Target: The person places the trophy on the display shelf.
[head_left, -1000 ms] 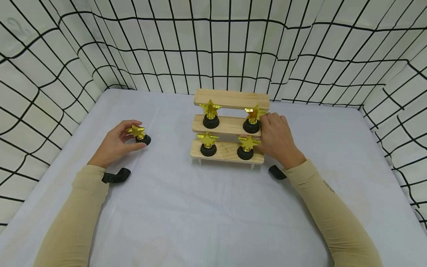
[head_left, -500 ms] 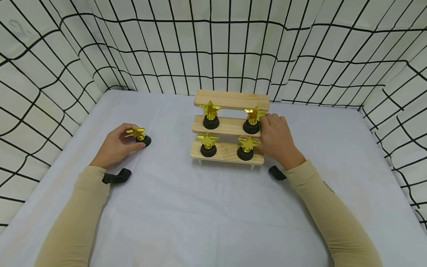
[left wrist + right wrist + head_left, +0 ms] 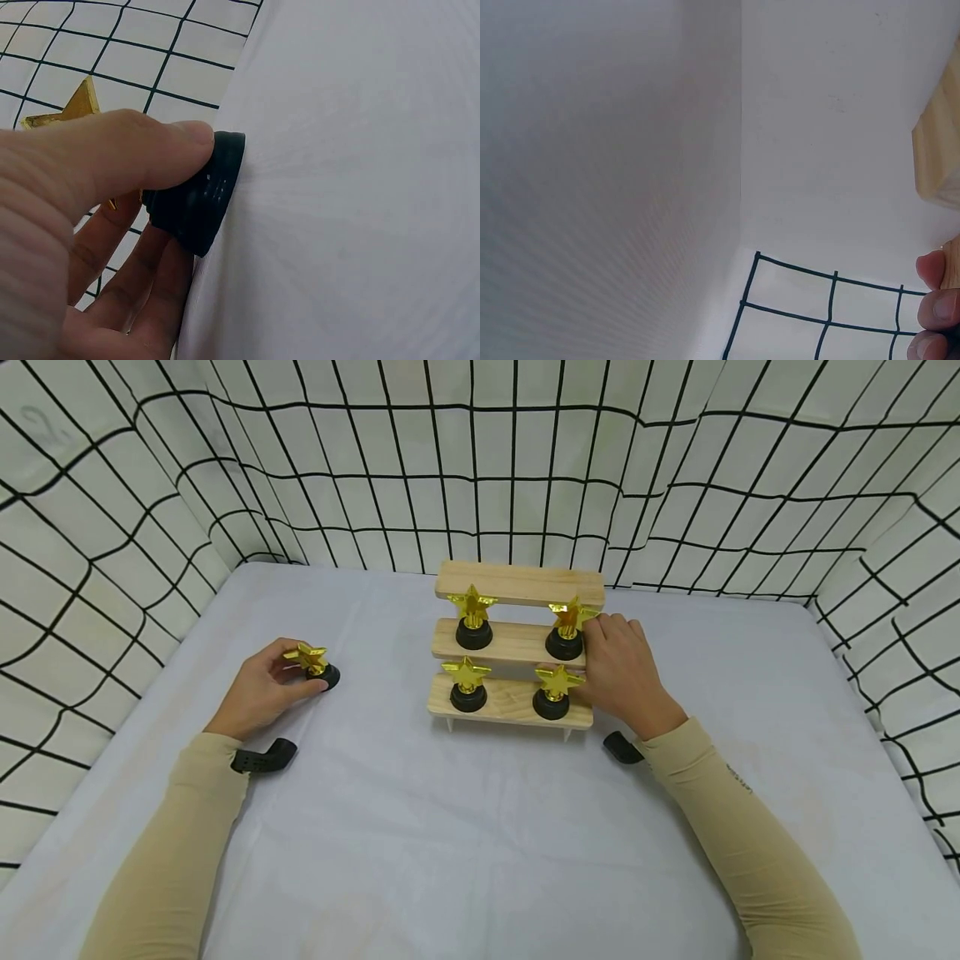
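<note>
Our left hand (image 3: pixel 262 689) pinches a small star trophy (image 3: pixel 313 662), thumb (image 3: pixel 150 154) pressed on its black base and fingers curled behind it; the trophy stands on the white tabletop (image 3: pixel 450 827) right at our fingertips. Our right hand (image 3: pixel 622 672) rests against the right end of a three-step wooden stand (image 3: pixel 517 583), fingers curled toward the trophy on the middle step (image 3: pixel 567 628); we cannot tell whether they actually grip it or only touch it. In the right wrist view only fingertips (image 3: pixel 934 307) beside a wooden edge show.

Just left of our right hand, a second trophy (image 3: pixel 556 691) stands on the lowest step. Further left on the stand are two more, one on the middle step (image 3: pixel 473 618) and one on the lowest (image 3: pixel 468 682). Behind both hands hangs a white cloth with a black grid (image 3: pixel 480 468).
</note>
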`<state>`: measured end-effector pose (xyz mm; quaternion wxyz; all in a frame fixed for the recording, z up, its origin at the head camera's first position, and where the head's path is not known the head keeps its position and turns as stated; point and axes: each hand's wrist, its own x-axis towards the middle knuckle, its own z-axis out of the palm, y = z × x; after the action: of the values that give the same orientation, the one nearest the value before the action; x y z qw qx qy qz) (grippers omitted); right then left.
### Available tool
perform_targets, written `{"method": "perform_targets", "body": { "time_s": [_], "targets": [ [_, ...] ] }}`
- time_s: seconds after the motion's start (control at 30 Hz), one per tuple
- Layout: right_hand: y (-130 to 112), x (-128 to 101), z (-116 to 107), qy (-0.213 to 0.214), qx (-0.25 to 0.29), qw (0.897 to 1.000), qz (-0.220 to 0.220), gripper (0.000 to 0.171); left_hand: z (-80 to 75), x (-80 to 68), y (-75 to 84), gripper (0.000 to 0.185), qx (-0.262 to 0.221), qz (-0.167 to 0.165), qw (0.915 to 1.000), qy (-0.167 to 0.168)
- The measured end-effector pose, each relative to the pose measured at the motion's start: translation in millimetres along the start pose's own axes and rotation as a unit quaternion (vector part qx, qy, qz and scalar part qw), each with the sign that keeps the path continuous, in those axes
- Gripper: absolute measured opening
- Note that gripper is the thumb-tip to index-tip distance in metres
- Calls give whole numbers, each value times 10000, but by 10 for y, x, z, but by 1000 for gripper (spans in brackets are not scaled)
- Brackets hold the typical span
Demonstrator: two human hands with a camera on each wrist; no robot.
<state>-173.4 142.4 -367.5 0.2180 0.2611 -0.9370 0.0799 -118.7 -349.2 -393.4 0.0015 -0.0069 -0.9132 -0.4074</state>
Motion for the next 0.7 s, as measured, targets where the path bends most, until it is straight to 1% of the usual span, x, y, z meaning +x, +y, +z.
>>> {"method": "perform_targets", "body": {
  "time_s": [0.17, 0.23, 0.47, 0.63, 0.7],
  "targets": [
    [0, -4, 1, 49, 52, 10000, -9, 104, -2, 2, -5, 58, 103, -7, 9999, 17],
    [-1, -3, 3, 83, 66, 9999, -19, 109, -2, 2, -9, 58, 113, -18, 9999, 0],
    [-7, -5, 7, 77, 66, 9999, 31, 110, -2, 5, -17, 57, 80, 19, 10000, -2],
    [-3, 2, 6, 65, 91, 9999, 51, 110, -2, -2, -7, 56, 96, 88, 9999, 95],
    [-1, 5, 3, 61, 85, 9999, 29, 107, 0, -6, -2, 55, 80, 89, 9998, 137]
  ]
}}
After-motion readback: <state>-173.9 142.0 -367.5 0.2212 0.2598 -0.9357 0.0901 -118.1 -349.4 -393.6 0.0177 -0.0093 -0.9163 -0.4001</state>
